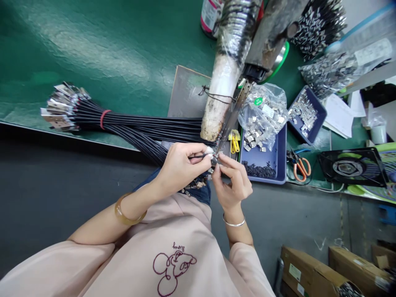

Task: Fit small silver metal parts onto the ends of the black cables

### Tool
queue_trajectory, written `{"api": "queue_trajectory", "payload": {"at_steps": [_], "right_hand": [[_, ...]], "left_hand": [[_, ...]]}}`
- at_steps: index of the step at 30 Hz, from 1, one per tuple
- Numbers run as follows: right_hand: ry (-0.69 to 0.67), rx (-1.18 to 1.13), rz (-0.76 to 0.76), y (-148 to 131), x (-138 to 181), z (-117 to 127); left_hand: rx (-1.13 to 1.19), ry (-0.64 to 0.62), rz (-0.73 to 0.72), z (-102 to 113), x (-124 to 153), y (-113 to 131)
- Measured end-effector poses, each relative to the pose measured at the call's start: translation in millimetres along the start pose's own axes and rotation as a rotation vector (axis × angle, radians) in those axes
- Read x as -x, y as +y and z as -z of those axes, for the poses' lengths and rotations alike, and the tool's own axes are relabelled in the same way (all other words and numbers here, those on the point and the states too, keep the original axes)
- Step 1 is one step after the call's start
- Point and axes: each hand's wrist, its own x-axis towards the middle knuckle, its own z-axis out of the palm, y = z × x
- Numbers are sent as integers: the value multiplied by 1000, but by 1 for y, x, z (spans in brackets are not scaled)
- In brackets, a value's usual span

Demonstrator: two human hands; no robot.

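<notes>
My left hand [181, 165] is closed in a pinch on a thin black cable [196, 156], close to its end. At that end, the thumb and fingers of my right hand [233, 181] pinch a small metal connector part [214, 161]; its details are partly hidden by the fingertips. Just above my fingers ends the narrow metal tip [230, 121] of a thick grey tool. Beside it hangs a plastic-wrapped white tube [220, 88]. A bundle of black cables [148, 121], tied with a red band [104, 119], lies left of my hands, with metal connectors [63, 107] at its far end.
A blue tray [283, 165] right of my hands holds a plastic bag [262, 109], metal shells [254, 139] and small black pieces [260, 170]. Yellow snips [234, 142] lie beside it. Further right are a smaller bin [318, 123], orange-handled pliers [301, 169] and a black fan [352, 167].
</notes>
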Motion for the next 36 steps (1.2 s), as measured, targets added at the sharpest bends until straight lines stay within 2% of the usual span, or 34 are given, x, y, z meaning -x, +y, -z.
{"api": "queue_trajectory", "payload": {"at_steps": [10,12,16,19,26,32,36], "right_hand": [[18,8,-7,-1,-2,4],[6,-51,-113,-3,-5,6],[-111,-338,-475,-6,-12,10],[-142,-473,-596,-7,-15,13],[-157,-528,-603,-7,-16,18],[-224,-546,-659,-2,-17,18],[-209,-519,-618,-1,-17,17]], "left_hand": [[-10,-50,-25,3,1,0],[-18,-74,-42,4,2,0],[-42,-102,-100,9,3,0],[-63,-106,-173,12,3,0],[-72,-113,-180,12,0,1],[-71,-116,-182,13,-2,2],[-44,-119,-145,11,-3,1]]}}
